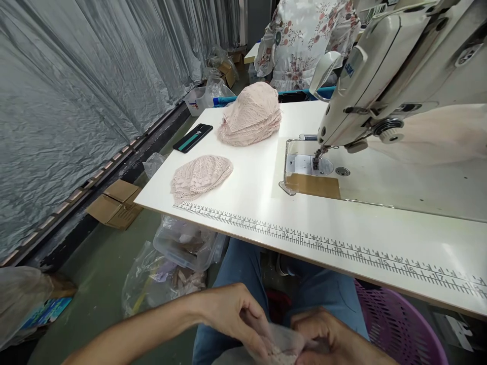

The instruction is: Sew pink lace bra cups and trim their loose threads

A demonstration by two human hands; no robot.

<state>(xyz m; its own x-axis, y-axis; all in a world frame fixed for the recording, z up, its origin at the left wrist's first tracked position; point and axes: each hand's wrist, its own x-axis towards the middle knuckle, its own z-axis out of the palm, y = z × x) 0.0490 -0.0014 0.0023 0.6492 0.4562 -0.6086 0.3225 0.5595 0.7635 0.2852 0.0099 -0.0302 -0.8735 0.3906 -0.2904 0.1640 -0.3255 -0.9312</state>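
Low over my lap, my left hand (241,317) pinches a sheer pale fabric piece (283,337) between thumb and fingers. Its other side is gripped by my right hand (327,337), whose fingers curl round the edge. A lacy part of the piece shows between the hands, and its lower end runs out of view. On the white table beyond lie a single pink lace cup (201,175) and a stack of similar lace cups (251,115). To their right stands a sewing machine (365,76), apart from both hands.
A phone (193,138) lies at the table's left edge. A printed ruler (319,243) runs along the front edge. Below are a purple basket (403,324), a clear plastic bin (186,241) and a cardboard box (116,203). Another person in a floral top (300,40) is behind the table.
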